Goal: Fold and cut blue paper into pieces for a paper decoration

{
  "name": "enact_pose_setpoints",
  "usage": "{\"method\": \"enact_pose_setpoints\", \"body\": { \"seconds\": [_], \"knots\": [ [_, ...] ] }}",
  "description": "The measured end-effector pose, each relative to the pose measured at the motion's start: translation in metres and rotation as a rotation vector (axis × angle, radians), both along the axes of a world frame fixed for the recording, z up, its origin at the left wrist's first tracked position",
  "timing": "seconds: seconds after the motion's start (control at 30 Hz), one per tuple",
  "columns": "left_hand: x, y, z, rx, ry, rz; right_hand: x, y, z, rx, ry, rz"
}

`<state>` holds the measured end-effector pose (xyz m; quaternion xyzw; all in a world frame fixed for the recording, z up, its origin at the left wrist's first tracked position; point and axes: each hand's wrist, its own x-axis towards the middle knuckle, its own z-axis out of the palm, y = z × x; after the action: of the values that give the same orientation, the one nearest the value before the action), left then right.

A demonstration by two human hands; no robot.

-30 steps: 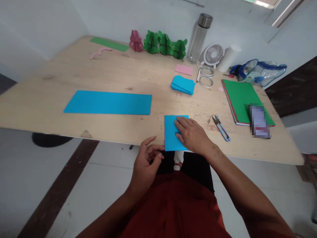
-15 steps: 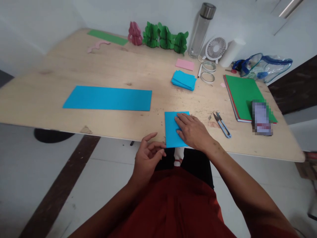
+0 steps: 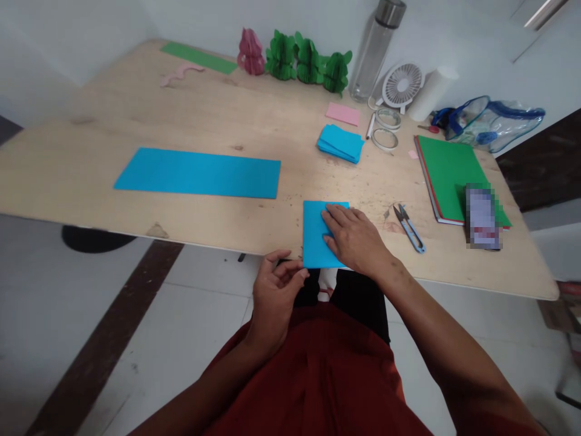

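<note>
In the head view, my right hand (image 3: 356, 237) lies flat on the small blue sheet (image 3: 313, 236), fingers stretched out and a little spread, palm down over its right part; it presses on the paper and grips nothing. The sheet rests at the near edge of the tabletop (image 3: 200, 121), right in front of me. My left hand (image 3: 275, 297) is half curled, thumb and fingers loosely bent, at the sheet's near left corner. I cannot tell whether its fingertips pinch that corner or only touch it.

Against a second ago, my left thumb has come closer to the corner; then it sat a little way off, below and to the left. My right hand has kept its place on the paper. My head has tipped slightly, so the things at the back stand higher in view, and the cap of the clear bottle (image 3: 367, 57) now meets the top border.

The rest lies as it did: the long blue strip (image 3: 200, 174) off to the left, the stack of blue pieces (image 3: 340, 144) beyond my sheet with the pink paper (image 3: 342, 114) behind it, the snips (image 3: 411, 230) right of my right hand, and the green book (image 3: 449, 175) farther right.
</note>
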<state>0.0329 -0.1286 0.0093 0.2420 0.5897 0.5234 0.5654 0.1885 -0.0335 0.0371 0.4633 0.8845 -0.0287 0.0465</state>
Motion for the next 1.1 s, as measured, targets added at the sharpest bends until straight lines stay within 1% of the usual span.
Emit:
{"method": "enact_pose_setpoints", "body": {
  "seconds": [0.1,0.2,0.23,0.27,0.37,0.4,0.47,0.57,0.7,0.83,1.0,1.1],
  "knots": [
    [-0.002,-0.006,-0.002,-0.027,-0.029,0.019,0.001,0.000,-0.001,0.003,0.008,0.005],
    [-0.007,-0.010,-0.006,-0.045,-0.037,0.075,0.002,0.000,-0.002,0.002,0.009,0.001],
    [-0.009,-0.009,-0.006,-0.061,-0.031,0.064,0.002,0.000,-0.002,0.001,0.014,0.001],
    [-0.010,-0.007,-0.007,-0.088,-0.038,0.020,0.002,0.000,-0.002,0.000,0.021,0.002],
    [-0.011,0.004,-0.008,-0.214,-0.164,-0.236,0.002,0.000,-0.003,0.003,0.037,0.000],
    [-0.011,0.009,-0.008,-0.246,-0.208,-0.299,0.002,0.000,-0.003,0.006,0.037,0.000],
    [-0.009,0.018,-0.008,-0.281,-0.244,-0.349,0.002,0.000,-0.003,0.015,0.027,0.001],
    [-0.006,0.023,-0.009,-0.298,-0.241,-0.318,0.001,0.000,-0.002,0.016,0.006,0.007],
    [-0.004,0.019,-0.007,-0.309,-0.228,-0.258,0.000,0.001,-0.001,0.015,0.005,0.007],
    [0.000,0.015,-0.006,-0.307,-0.202,-0.224,0.000,0.000,-0.001,0.030,-0.003,0.011],
    [0.005,0.010,-0.009,-0.202,-0.109,-0.150,0.000,0.000,0.000,0.051,-0.012,0.014],
    [0.007,0.007,-0.009,-0.137,-0.045,-0.135,0.000,0.000,-0.001,0.054,-0.014,0.016]
  ]
}}
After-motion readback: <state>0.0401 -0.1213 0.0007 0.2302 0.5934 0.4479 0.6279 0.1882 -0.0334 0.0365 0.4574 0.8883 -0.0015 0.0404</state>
